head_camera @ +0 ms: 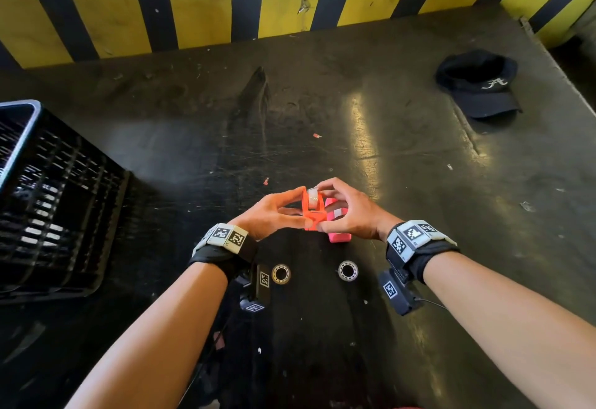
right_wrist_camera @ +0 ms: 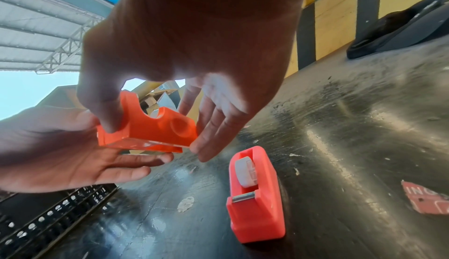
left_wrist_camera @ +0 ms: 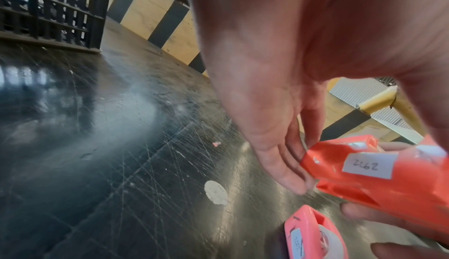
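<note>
Orange tape dispenser (head_camera: 312,215) hangs just above and left of the pink dispenser (head_camera: 339,237). The left hand (head_camera: 271,215) and right hand (head_camera: 351,215) both pinch it with curled fingers. Its tape roll (head_camera: 312,198) seems seated; probably only setting it down remains.

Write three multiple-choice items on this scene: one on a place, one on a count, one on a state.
1. Where on the table does the black cap lie? A far right B far left C near middle
2. How many tape dispensers show? A one B two C three
3. The orange tape dispenser is A lying on the table B gripped by left hand and right hand C standing on the table
Key: 1A, it lies by the far right edge; 2B, one orange, one pink tape dispenser; 3B, both hands hold it clear of the table.
</note>
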A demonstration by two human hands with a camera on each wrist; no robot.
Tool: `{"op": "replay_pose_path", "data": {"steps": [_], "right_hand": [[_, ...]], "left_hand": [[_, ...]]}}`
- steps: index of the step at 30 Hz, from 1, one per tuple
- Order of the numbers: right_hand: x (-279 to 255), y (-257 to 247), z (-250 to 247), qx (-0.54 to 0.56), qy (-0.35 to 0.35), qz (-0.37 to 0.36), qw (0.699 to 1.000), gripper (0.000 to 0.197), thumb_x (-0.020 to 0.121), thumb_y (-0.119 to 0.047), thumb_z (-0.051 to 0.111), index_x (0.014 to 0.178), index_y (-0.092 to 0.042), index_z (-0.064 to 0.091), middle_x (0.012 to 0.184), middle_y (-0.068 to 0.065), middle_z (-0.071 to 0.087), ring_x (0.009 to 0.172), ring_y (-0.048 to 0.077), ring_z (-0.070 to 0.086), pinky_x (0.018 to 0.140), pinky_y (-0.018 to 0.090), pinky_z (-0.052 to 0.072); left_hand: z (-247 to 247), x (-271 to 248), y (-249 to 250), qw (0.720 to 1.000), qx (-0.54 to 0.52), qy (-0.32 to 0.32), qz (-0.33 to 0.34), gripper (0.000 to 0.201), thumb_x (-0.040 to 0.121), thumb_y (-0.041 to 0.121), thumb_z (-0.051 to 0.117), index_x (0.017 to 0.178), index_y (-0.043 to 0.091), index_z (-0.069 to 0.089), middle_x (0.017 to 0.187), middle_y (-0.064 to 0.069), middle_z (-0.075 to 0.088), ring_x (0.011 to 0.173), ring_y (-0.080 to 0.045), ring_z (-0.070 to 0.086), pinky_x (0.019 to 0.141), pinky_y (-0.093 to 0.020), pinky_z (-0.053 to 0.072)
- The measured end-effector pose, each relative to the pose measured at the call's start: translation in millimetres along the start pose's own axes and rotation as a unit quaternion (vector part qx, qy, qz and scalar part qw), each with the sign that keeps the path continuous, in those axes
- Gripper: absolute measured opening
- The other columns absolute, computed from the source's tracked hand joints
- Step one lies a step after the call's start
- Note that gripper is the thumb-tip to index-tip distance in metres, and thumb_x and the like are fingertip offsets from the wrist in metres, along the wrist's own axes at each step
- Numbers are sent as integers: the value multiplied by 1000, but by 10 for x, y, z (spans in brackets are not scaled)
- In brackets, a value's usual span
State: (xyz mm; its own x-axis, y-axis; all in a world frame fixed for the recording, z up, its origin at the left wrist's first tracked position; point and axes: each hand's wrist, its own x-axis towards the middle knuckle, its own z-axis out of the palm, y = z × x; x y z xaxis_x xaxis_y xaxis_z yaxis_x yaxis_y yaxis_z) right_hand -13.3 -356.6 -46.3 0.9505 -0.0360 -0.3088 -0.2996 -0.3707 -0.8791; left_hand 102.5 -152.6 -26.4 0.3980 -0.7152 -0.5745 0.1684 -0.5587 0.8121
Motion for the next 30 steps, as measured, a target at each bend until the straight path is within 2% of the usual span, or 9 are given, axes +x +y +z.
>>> {"op": "replay_pose_path", "data": {"steps": [3, 6, 10, 14, 18, 21, 25, 26, 30], "right_hand": [[0, -1, -9, 13, -3, 8, 1000, 72, 68, -32, 94, 128, -34, 54, 126, -13, 64, 112, 10, 71, 100, 38, 56], [1, -17, -26, 8, 3, 12, 1000, 71, 69, -24, 96, 128, -31, 56, 119, -16, 66, 107, 4, 72, 94, 27, 55], [7, 30, -59, -8, -3, 17, 1000, 73, 68, -21, 98, 127, -30, 57, 116, -16, 67, 109, 6, 71, 88, 20, 54], [-3, 64, -49, -9, 1, 16, 1000, 75, 66, -21, 99, 127, -32, 58, 119, -16, 66, 111, 4, 69, 80, 6, 51], [22, 68, -27, -1, 14, 6, 1000, 75, 64, -25, 99, 126, -36, 59, 122, -12, 68, 111, 6, 70, 93, 24, 58], [33, 58, -29, -5, 13, 2, 1000, 76, 63, -23, 99, 126, -37, 59, 123, -14, 68, 110, 4, 70, 93, 26, 58], [24, 18, 12, 8, 9, -8, 1000, 76, 64, -21, 100, 127, -34, 59, 122, -16, 67, 103, -5, 71, 88, 16, 56], [25, 7, 23, 12, 10, -8, 1000, 76, 63, -21, 100, 127, -34, 59, 123, -15, 67, 103, -4, 72, 89, 18, 56], [25, 2, 50, 21, 5, -10, 1000, 79, 61, -27, 100, 128, -37, 58, 128, -11, 69, 108, 6, 74, 98, 32, 58]], "left_hand": [[-15, -8, 9, 1000, 5, -9, -11, 98, 80, 22, 85, 161, 19, 30, 154, -3, 53, 135, -18, 58, 120, -45, 37], [-18, -15, 28, 999, 36, -10, -13, 102, 74, 35, 87, 160, 23, 34, 150, 1, 58, 138, -15, 55, 120, -44, 33], [31, -6, 36, 999, 36, -14, -9, 91, 85, 15, 81, 161, 17, 32, 143, -1, 64, 131, -15, 62, 119, -41, 38], [44, -13, 25, 1000, 10, -8, -6, 95, 82, 3, 81, 161, 12, 29, 151, -4, 56, 122, -17, 68, 115, -42, 46], [10, -74, 95, 1000, -3, 3, 25, 96, 82, 8, 83, 161, 19, 30, 164, -2, 39, 127, -19, 66, 108, -35, 49], [17, -103, 149, 997, 0, 40, 67, 75, 92, 18, 75, 157, 29, 38, 162, -4, 41, 135, -23, 60, 101, -38, 57], [40, -66, 211, 978, 105, 150, 99, 38, 96, 19, 70, 131, 28, 57, 144, -2, 59, 93, -19, 79, 73, -29, 65], [43, -52, 216, 971, 138, 169, 101, 34, 95, 21, 71, 126, 28, 59, 141, 1, 62, 89, -16, 79, 70, -24, 63], [54, -39, 223, 958, 191, 190, 98, 29, 92, 27, 75, 119, 27, 65, 132, 7, 64, 99, -12, 69, 62, -6, 50]]}}
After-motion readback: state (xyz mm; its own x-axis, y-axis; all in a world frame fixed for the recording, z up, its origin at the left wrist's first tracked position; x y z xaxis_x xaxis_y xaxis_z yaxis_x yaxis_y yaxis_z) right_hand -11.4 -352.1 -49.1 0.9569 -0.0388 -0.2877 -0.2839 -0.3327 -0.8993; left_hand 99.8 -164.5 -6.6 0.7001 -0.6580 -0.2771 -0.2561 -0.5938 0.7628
